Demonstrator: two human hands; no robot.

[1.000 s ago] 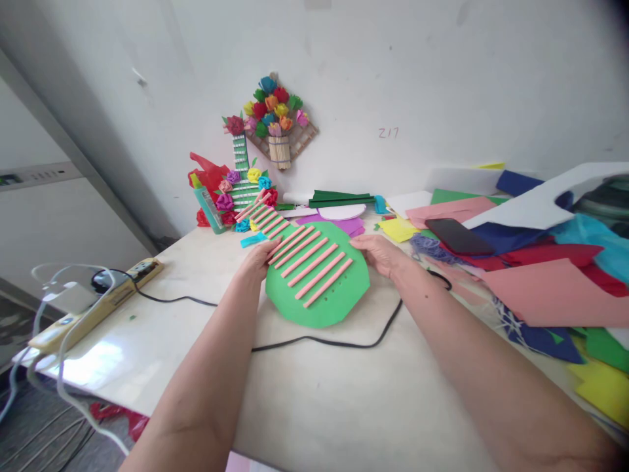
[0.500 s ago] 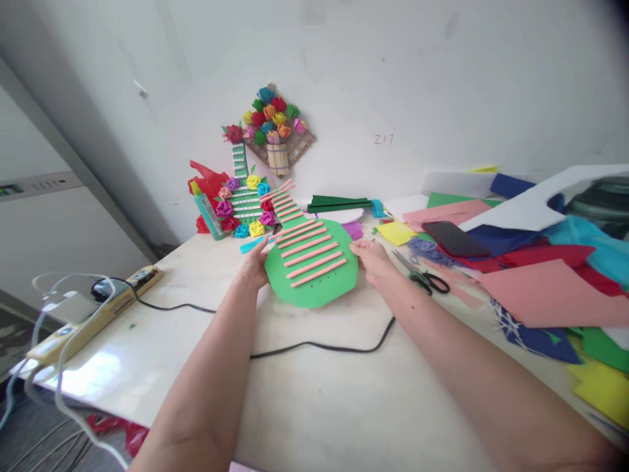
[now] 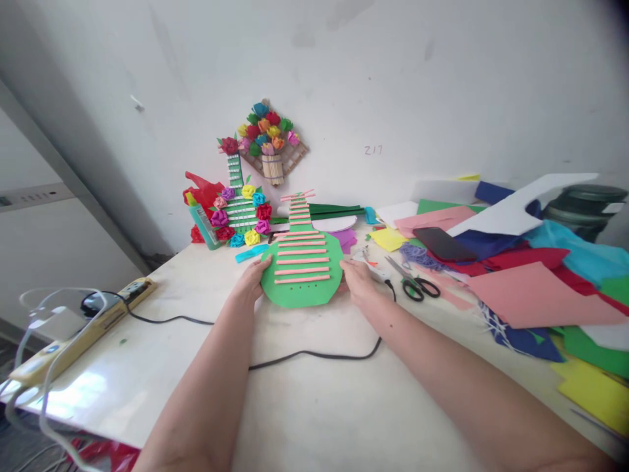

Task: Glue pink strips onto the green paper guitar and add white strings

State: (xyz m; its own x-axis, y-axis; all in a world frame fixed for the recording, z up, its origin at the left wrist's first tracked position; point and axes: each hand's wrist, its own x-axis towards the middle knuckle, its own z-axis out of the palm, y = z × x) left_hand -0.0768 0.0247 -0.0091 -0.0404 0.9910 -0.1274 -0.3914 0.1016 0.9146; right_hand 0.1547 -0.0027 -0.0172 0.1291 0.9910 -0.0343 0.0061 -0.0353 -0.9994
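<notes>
A green paper guitar [image 3: 301, 294] with pink rolled-paper strips across its body and neck is held between my two hands, its neck pointing away from me. My left hand [image 3: 254, 275] grips the left edge of the round body, thumb on top. At the right edge, my right hand [image 3: 358, 278] pinches the body the same way. Several small dark dots run in a row below the lowest strip. The fingers under the guitar are hidden. Just beyond my left hand lies a bright blue strip [image 3: 252, 254].
Scissors [image 3: 417, 287], purple yarn [image 3: 417, 255] and a phone [image 3: 443, 244] lie to the right beside heaped coloured paper [image 3: 545, 298]. A flower-trimmed paper guitar [image 3: 240, 213] and glue bottle [image 3: 204, 223] stand at the back left. A black cord [image 3: 314, 354] crosses the table toward a power strip [image 3: 83, 334].
The green guitar has turned so its neck points more nearly straight away and its strips lie closer to level. Both hands keep hold of it. The camera view has shifted slightly.
</notes>
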